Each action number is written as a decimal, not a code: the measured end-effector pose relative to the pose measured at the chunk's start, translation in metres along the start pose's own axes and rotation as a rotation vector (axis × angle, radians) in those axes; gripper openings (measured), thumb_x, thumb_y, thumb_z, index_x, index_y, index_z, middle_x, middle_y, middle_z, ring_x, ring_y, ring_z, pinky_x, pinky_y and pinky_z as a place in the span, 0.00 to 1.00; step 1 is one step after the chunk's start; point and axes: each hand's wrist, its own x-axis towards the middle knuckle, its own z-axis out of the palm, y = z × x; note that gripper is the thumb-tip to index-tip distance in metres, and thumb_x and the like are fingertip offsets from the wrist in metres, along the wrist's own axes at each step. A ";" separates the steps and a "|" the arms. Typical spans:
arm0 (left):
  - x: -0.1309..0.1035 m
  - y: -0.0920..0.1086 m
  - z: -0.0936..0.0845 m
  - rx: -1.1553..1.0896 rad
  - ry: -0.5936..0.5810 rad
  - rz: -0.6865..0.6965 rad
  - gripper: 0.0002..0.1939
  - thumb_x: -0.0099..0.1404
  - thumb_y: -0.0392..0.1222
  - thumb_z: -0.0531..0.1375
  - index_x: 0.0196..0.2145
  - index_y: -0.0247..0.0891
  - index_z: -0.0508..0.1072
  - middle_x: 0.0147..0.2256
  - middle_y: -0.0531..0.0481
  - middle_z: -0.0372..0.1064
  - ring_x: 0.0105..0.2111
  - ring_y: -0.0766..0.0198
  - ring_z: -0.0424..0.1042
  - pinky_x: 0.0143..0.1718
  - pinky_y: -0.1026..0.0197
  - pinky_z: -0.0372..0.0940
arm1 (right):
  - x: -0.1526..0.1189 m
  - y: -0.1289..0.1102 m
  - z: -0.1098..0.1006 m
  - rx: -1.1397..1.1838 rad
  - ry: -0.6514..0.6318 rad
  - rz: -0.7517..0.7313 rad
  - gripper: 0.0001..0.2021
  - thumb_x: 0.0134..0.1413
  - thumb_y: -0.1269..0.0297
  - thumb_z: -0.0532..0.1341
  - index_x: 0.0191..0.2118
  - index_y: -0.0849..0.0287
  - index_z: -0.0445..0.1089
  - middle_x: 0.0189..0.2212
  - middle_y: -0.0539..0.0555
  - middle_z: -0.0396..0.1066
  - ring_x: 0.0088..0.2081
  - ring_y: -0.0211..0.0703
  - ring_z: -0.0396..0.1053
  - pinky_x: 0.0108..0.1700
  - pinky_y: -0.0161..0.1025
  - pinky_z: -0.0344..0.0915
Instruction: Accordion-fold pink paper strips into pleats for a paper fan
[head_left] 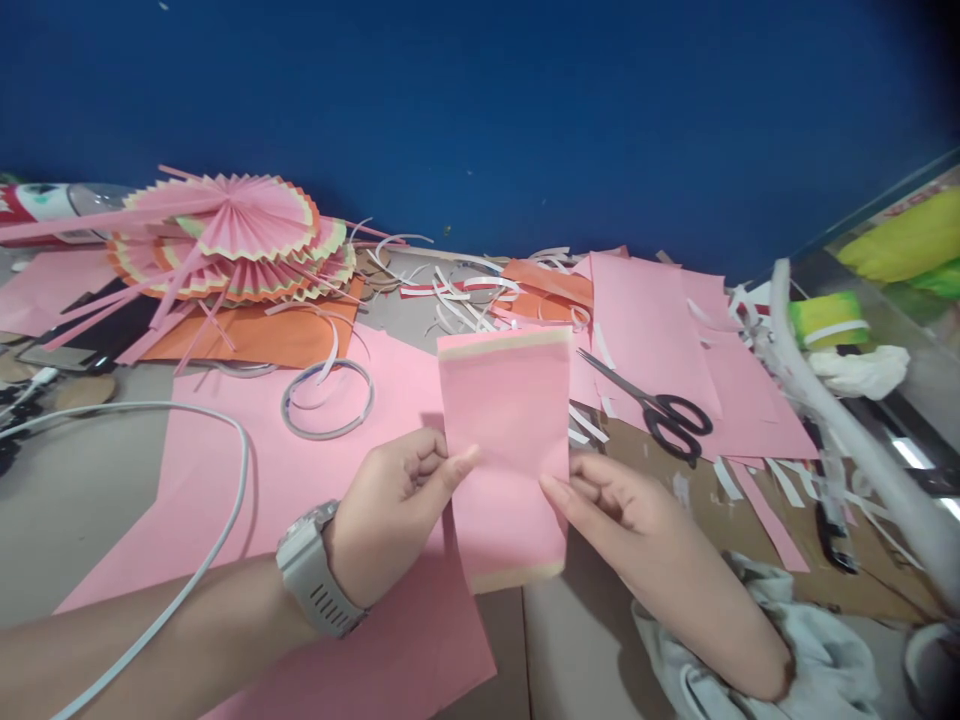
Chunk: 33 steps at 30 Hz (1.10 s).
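A pink paper rectangle (506, 420) with a pale yellow strip along its top and bottom edges is held upright in front of me. My left hand (401, 495) pinches its left edge, thumb on the near face and fingers behind. On the opposite edge, my right hand (619, 515) grips it the same way. Under my left forearm lies a large pink sheet (247, 480), with a grey tape ring (328, 400) on it. Black-handled scissors (667, 415) rest to the right of the held paper, blades pointing up and left.
Pleated pink and orange paper fans (247, 225) are piled at the back left on orange paper (247, 335). A white cable (240, 480) loops across the left. More pink sheets (645, 330), white paper strips (465, 300) and a utility knife (834, 540) lie about. A blue wall (480, 110) stands behind.
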 end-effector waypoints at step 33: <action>0.006 0.000 -0.004 -0.134 0.340 0.341 0.19 0.60 0.41 0.57 0.48 0.43 0.57 0.46 0.46 0.61 0.41 0.62 0.65 0.36 0.62 0.63 | -0.003 -0.003 -0.006 0.035 -0.150 0.054 0.09 0.61 0.56 0.48 0.40 0.53 0.58 0.16 0.41 0.51 0.19 0.34 0.53 0.22 0.32 0.52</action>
